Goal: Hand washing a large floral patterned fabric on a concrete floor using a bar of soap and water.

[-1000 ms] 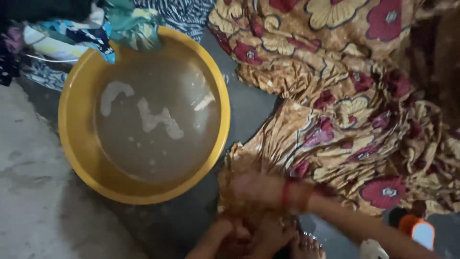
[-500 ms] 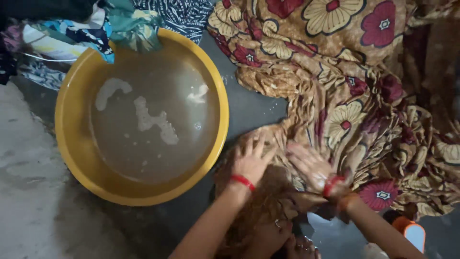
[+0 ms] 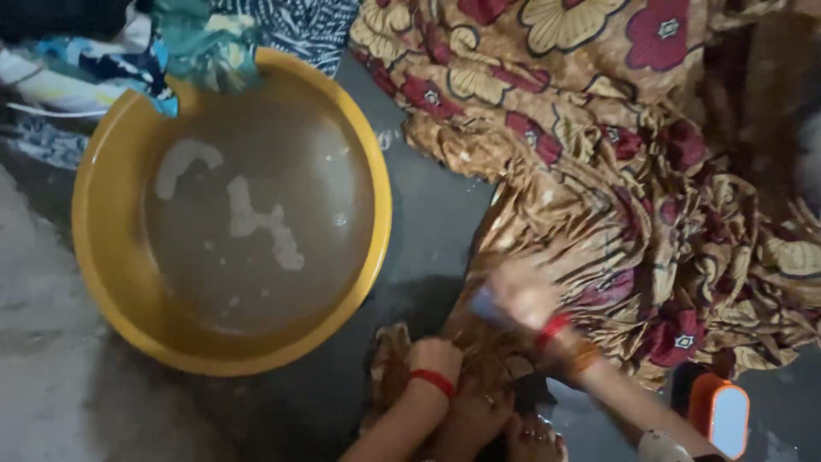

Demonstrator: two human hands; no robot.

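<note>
Nearest the camera: bare feet [image 3: 505, 428] on the wet dark floor [image 3: 428, 222], toes just below the bunched end of the floral cloth [image 3: 650, 214].

Left hand [image 3: 434, 358], red band at the wrist: closed into a fist on the bunched brown cloth edge, pressed down against the floor. Half a second ago spread open with fingers flat on the fabric; now clenched and drawn nearer the feet.

Right hand [image 3: 522, 295], red and orange bands at the wrist: motion-blurred, laid over a raised fold of the same cloth, with something small and pale blue under the palm. Grip on that item: cannot tell through the blur. Half a second ago flat beside the other hand; now shifted up and away from it. Judged from the blur and the shift: a rubbing stroke under way along the fold, one end pinned by the fist.

Lower right, near the right forearm: orange-and-white object [image 3: 717, 415], standing on the floor, untouched.

Floral cloth: brown ground with red and cream flowers, heaped in wet folds from the hands to the upper right corner, lying on the floor, outside the basin.

Left of the hands, apart from them: yellow basin [image 3: 103, 282], round, filled with cloudy water and patches of foam; position unchanged across the three pictures.

Farthest, upper left: pile of other clothes [image 3: 197, 38], one teal piece draped over the basin rim.
</note>
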